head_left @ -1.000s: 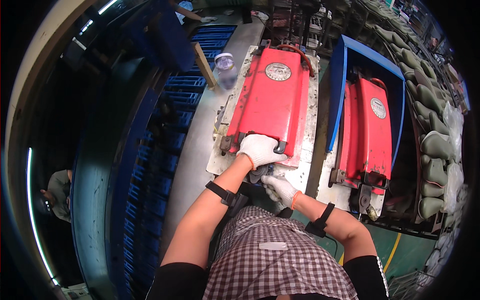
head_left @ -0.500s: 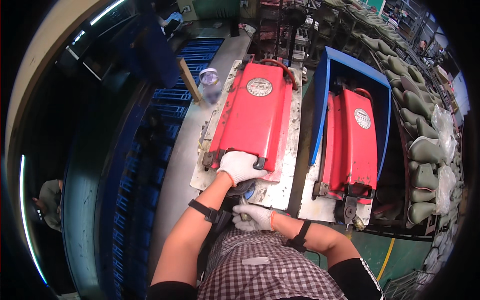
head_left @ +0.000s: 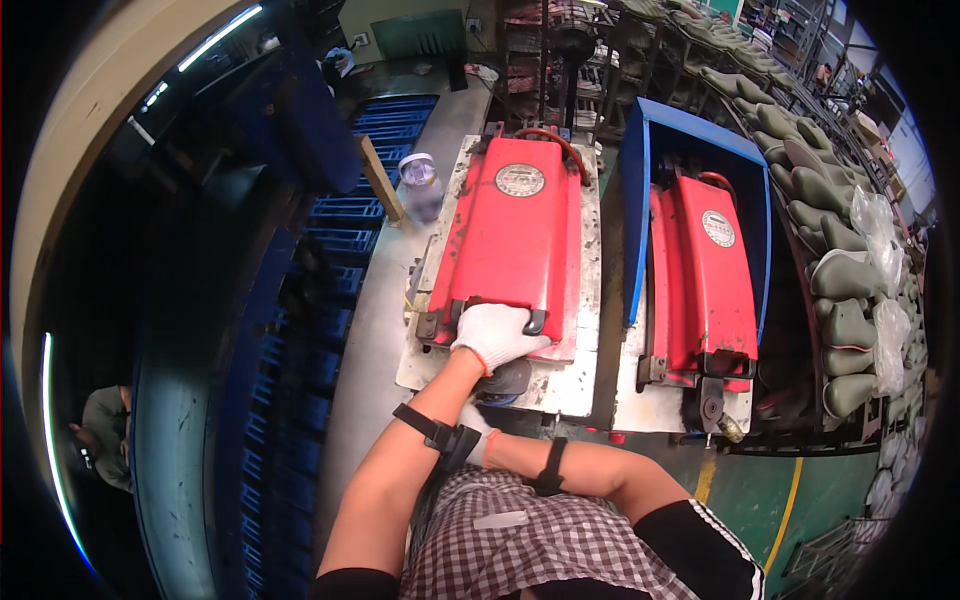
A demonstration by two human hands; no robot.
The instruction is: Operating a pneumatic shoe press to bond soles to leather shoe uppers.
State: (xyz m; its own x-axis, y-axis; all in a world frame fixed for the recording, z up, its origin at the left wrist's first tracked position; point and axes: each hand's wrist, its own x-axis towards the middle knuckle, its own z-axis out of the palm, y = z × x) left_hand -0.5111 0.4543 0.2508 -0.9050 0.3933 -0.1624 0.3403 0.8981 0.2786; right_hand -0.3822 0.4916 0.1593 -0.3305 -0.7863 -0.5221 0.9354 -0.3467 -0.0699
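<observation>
At the near end of a red machine cover [head_left: 510, 235], my left hand [head_left: 498, 335], in a white knit glove, is closed round a black handle [head_left: 536, 322]. The cover lies on a stained, pale metal plate [head_left: 560, 385]. A dark round part [head_left: 508, 378] shows below that hand, under the cover's near edge. My right hand [head_left: 480, 428], gloved too, is low in front of my checked apron. The left forearm hides most of it, including its fingers, so what it holds or touches is out of sight.
A second red machine [head_left: 705, 270] stands to the right inside a blue metal hood [head_left: 640, 220]. Racks of grey-green shoe-shaped pieces [head_left: 850, 325] line the far right. A lidded clear jar [head_left: 420, 185] stands left of the plate. Blue roller-like bars [head_left: 350, 208] run farther left, where a person [head_left: 105, 435] sits.
My right hand has moved left, behind the left forearm; earlier its fingers were curled round a small metallic part. My left hand stays on the handle. The whole view has shifted slightly.
</observation>
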